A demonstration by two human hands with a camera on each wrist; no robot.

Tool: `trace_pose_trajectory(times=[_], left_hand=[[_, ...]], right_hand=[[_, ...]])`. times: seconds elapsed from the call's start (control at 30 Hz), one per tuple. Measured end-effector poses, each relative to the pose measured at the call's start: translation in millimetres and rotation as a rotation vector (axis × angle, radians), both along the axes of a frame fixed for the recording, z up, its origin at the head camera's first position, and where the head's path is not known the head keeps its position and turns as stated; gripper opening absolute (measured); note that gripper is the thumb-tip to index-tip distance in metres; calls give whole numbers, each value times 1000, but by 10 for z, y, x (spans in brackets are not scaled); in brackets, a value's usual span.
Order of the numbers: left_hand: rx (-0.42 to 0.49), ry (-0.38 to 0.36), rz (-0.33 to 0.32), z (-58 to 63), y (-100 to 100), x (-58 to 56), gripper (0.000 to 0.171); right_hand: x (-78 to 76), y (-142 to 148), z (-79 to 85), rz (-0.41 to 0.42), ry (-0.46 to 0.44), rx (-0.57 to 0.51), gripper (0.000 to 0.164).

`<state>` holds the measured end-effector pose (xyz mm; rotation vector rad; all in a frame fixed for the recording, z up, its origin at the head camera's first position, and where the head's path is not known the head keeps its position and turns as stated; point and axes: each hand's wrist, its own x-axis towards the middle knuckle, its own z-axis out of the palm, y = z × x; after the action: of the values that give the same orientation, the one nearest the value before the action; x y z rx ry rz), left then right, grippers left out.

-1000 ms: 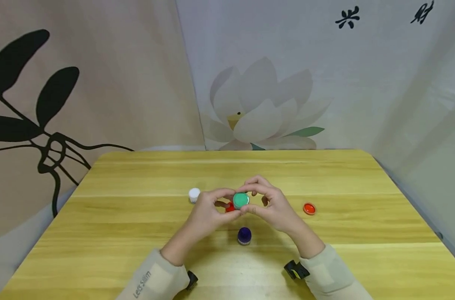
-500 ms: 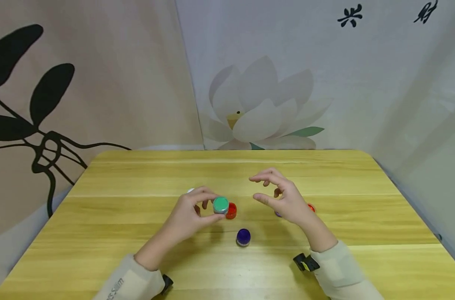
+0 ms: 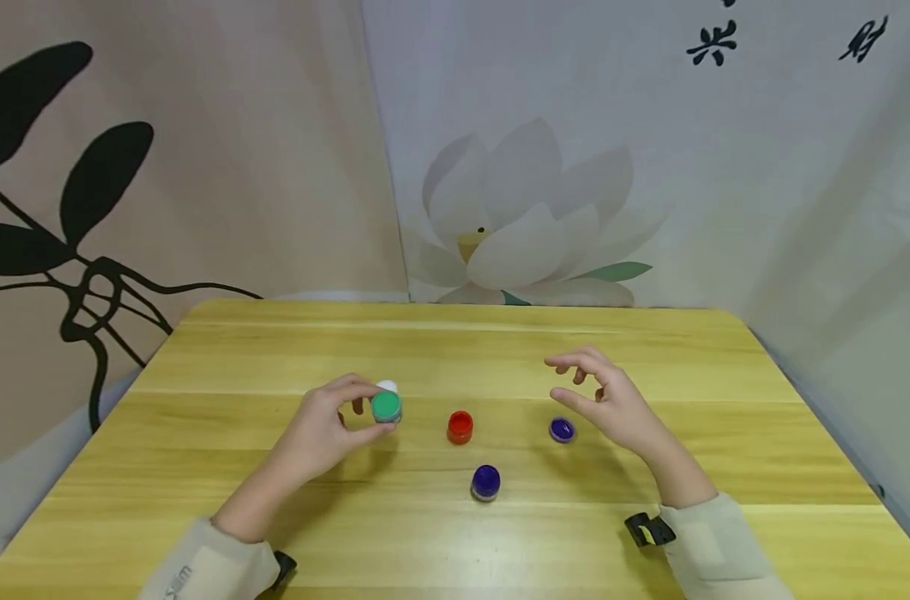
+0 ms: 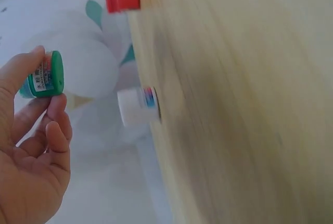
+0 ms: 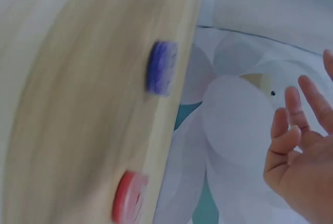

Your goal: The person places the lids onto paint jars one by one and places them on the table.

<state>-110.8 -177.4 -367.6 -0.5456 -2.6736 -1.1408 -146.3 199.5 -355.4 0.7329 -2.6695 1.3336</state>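
Observation:
My left hand (image 3: 316,433) pinches a small green paint jar (image 3: 386,406) between thumb and fingers, above the table. In the left wrist view the jar's printed label (image 4: 42,75) shows beside my fingers. Just behind it stands a white jar (image 4: 138,107), mostly covered in the head view. My right hand (image 3: 612,404) hovers on the right with its fingers spread and nothing in them. Nearest to it lies a purple lid (image 3: 562,430), inside facing up. A red lid (image 5: 130,198) appears in the right wrist view; the right hand and forearm hide it in the head view.
A red jar (image 3: 460,427) stands at the middle of the wooden table (image 3: 455,554). Closer to me is a purple jar (image 3: 486,482). A printed curtain (image 3: 275,167) hangs behind the table's far edge.
My hands have parted: the left carried the green jar leftward, while the right let go of it and drew away to the right. The red jar and the purple lid have come into full view.

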Motion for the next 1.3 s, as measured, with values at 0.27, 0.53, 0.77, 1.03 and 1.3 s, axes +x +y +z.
trace_pose_trajectory(times=[0.27,0.53,0.77,1.03,1.3], left_hand=[[-88,-40,57,-37,-251,-56,29],[-169,-126,17,-81,-383,-140,29],[-222,-179,-18,-128,-401,-206,27],[-221,-229,-55,-178,-450,-252,24],[-180,-313,-67,-199,-470,-289,24]], right_hand=[[-22,85,-126,70,-39,87,40],[-25,146,-165,87,-93,179,44],[-20,200,-185,106,-141,273,47],[-57,239,-245,142,-160,374,45],[-90,281,-264,185,-149,416,47]])
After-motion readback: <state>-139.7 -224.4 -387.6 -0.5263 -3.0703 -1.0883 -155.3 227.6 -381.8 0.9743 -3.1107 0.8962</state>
